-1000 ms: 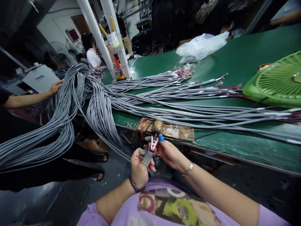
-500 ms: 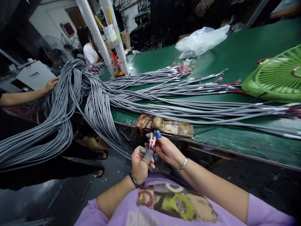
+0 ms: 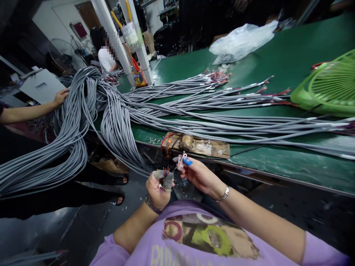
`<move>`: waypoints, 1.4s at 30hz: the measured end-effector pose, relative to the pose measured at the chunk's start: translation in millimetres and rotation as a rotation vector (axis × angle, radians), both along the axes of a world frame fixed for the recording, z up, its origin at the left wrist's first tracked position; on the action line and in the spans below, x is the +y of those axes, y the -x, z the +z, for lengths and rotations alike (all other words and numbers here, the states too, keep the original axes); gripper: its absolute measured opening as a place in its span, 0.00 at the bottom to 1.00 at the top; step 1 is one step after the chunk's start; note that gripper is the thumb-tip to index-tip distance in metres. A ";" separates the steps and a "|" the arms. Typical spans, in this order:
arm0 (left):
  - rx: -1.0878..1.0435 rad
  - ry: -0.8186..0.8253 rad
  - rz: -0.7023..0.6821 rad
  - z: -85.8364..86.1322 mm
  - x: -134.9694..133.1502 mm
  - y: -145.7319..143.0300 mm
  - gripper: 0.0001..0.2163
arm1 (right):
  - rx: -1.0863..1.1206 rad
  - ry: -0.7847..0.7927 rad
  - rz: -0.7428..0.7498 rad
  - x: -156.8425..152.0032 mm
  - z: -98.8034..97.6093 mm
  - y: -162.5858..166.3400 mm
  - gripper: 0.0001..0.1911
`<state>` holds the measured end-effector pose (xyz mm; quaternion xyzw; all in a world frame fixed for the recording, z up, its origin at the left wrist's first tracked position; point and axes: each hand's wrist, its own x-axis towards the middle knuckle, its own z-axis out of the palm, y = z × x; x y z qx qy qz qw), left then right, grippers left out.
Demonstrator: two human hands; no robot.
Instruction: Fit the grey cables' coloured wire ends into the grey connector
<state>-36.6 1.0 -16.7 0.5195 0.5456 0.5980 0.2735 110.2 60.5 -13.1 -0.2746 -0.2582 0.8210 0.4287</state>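
While the tips of the coloured wires (image 3: 166, 170) fan out in a small tuft, the left hand (image 3: 159, 192) holds them low in front of the person's body, just short of the near edge of the desk (image 3: 305, 48). Its fingers are narrowed, pinching the wires between grey finger covers (image 3: 168, 181); the strands are too small to count. Just to the right and a little farther off, the right hand (image 3: 202, 177) holds what looks like a pink clip (image 3: 181, 162), a blue cap (image 3: 188, 161) on its thumb. Those fingers are narrow too, closed around the clip; whether it grips a strand cannot be made out.

This looks like fine handling of thin strands, probably best done with the left pinch close below the tips, firm enough that the tuft does not turn, yet loose enough to let one strand be teased apart. The clip should meet the strand in line, and a light pull would spare it from snapping. Both hands would do well to avoid the wooden board (image 3: 216, 147) at the desk's near edge.

Beyond the board, long grey cables (image 3: 116, 122) run right across the desk, and some hang down on the left, where another person's hand (image 3: 61, 97) touches them. A green fan (image 3: 330, 88) stands at the right; a plastic bag (image 3: 244, 42) lies on the far side.
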 end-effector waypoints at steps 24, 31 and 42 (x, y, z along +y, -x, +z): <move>0.230 0.007 0.070 -5.2 2.9 -3.8 0.08 | 0.133 0.214 -0.033 2.5 -9.8 7.2 0.16; 0.144 0.042 0.032 -5.7 -12.4 3.9 0.07 | 0.140 0.304 -0.012 0.7 -19.0 -0.8 0.15; -0.278 0.161 0.041 -0.6 -6.3 -4.0 0.13 | -0.040 0.098 0.120 -18.7 -18.5 -6.4 0.12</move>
